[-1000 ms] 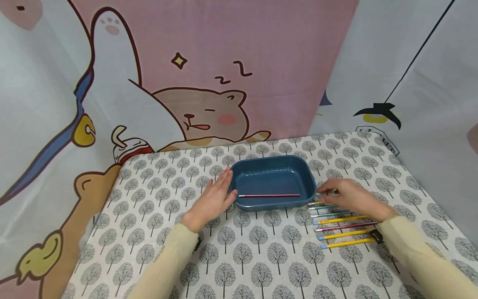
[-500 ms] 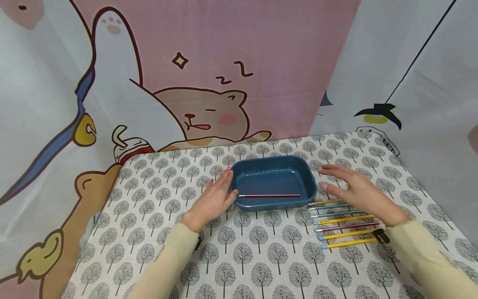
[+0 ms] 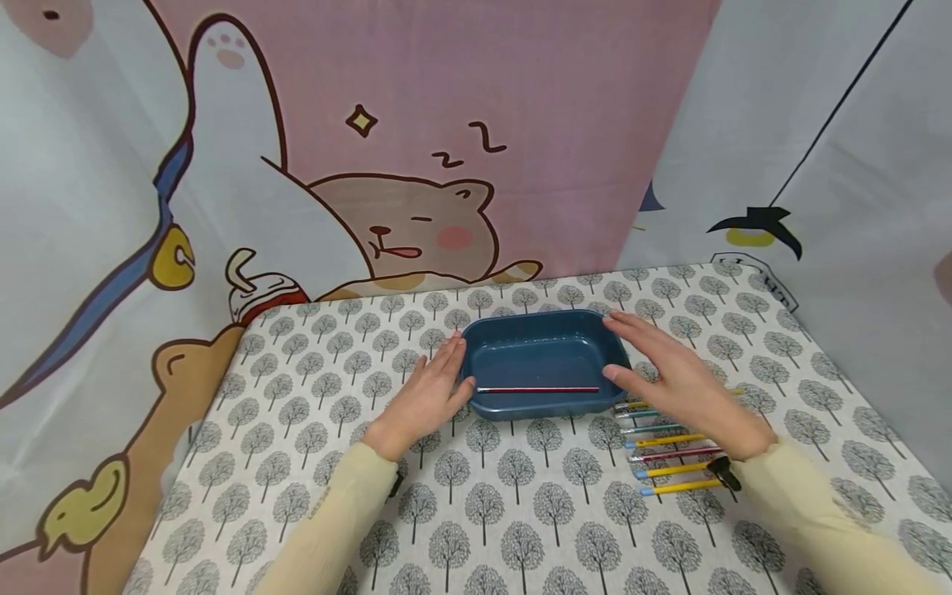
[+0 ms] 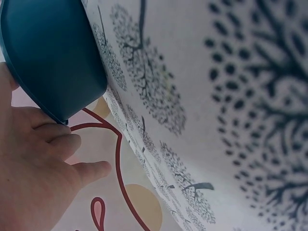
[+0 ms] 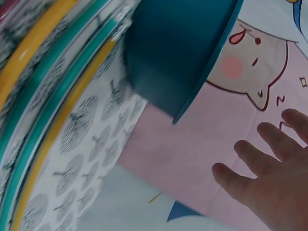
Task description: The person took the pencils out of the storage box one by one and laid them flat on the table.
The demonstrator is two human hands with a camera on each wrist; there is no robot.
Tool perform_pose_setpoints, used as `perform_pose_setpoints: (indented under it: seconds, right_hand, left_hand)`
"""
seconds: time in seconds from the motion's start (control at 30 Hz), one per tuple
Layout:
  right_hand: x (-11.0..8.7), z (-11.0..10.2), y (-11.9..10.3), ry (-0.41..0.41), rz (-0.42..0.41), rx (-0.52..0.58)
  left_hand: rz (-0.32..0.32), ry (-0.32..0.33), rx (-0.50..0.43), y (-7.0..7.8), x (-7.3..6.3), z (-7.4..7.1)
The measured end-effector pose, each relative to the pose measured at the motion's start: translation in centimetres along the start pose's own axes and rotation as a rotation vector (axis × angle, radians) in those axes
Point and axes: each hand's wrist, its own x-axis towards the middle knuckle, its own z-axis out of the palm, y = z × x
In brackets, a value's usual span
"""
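A dark blue rectangular dish (image 3: pixel 543 364) stands on the cloth with one dark red pencil (image 3: pixel 537 389) lying lengthwise inside. My left hand (image 3: pixel 416 401) rests its extended fingers against the dish's left end; in the left wrist view, its fingertips lie at the rim of the dish (image 4: pixel 53 53). At the other end, my right hand (image 3: pixel 687 384) is spread with thumb and fingers apart, overlapping the right rim in the head view. The right wrist view shows those fingers (image 5: pixel 260 161) straight, holding nothing, and apart from the dish (image 5: pixel 173 53).
Right of the dish, several pencils lie side by side: yellow ones (image 3: pixel 673 470), a dark red one (image 3: pixel 669 454) and green ones (image 3: pixel 654 429), partly beneath my right forearm. A tree-print cloth (image 3: pixel 513 496) covers the table. Cartoon-printed curtains (image 3: pixel 565 149) hang behind and at the sides.
My right hand has lifted off the pencils, opened its fingers and moved left to the dish's right rim. The left hand, the dish and the pencil in it have stayed put.
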Motion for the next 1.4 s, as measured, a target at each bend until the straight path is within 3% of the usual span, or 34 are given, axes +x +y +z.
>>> perform_pose_setpoints:
  seconds: [0.2, 0.53, 1.07, 1.4]
  right_hand:
    - [1.3, 1.6, -0.9, -0.011, -0.070, -0.057]
    - [3.6, 4.0, -2.5, -0.073, -0.131, -0.047]
    - [6.8, 7.2, -3.4, -0.191, -0.006, 0.109]
    - [8.0, 8.6, -3.2, -0.285, -0.009, 0.163]
  left_hand:
    - [0.003, -0.004, -0.009, 0.0, 0.0, 0.0]
    - [0.008, -0.003, 0.008, -0.1, 0.0, 0.0]
    - [-0.014, -0.014, 0.000, 0.2, 0.1, -0.1]
    - [-0.016, -0.019, 0.003, 0.0, 0.1, 0.1]
